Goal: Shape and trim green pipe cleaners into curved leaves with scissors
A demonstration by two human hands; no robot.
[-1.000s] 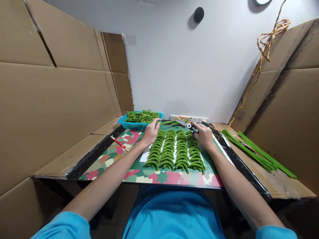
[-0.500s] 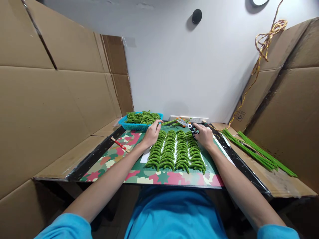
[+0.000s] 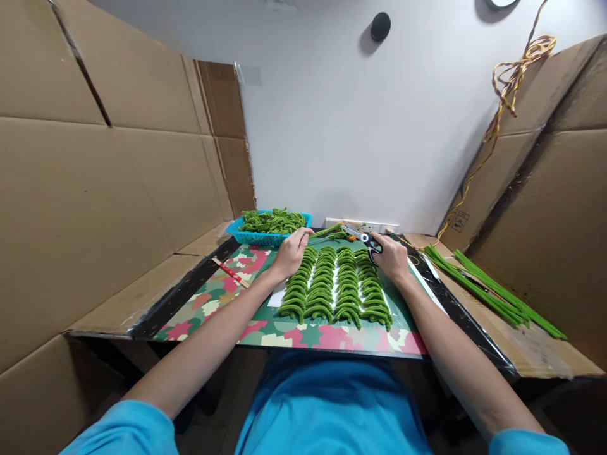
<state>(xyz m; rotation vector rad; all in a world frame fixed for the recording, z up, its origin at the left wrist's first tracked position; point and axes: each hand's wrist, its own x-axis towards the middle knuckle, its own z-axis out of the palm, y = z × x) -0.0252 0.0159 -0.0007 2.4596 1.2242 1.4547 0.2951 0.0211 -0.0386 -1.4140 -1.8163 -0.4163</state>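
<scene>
My left hand [image 3: 293, 254] is closed in a pinch beside the top of the left row. Green pipe cleaners [image 3: 326, 232] reach rightward from its fingertips; their gripped ends are hidden. My right hand [image 3: 389, 254] grips black-handled scissors [image 3: 363, 237], whose parted blades point left toward the far ends of the green strands. Below both hands, curved green pipe-cleaner pieces [image 3: 319, 291] lie in several neat columns on a white sheet [image 3: 275, 298]. Small orange bits [image 3: 351, 239] show behind the scissors.
A blue basket [image 3: 256, 239] heaped with green pieces stands at the back left. A red-and-tan stick [image 3: 231, 272] lies on the patterned mat [image 3: 190, 316]. Long green pipe cleaners [image 3: 484, 291] rest at right. Cardboard walls [image 3: 142, 183] flank the table; a power strip [image 3: 374, 226] sits behind.
The view has shifted slightly. Both hands keep nearly the same places and holds, and the scissors stay close to the green strands.
</scene>
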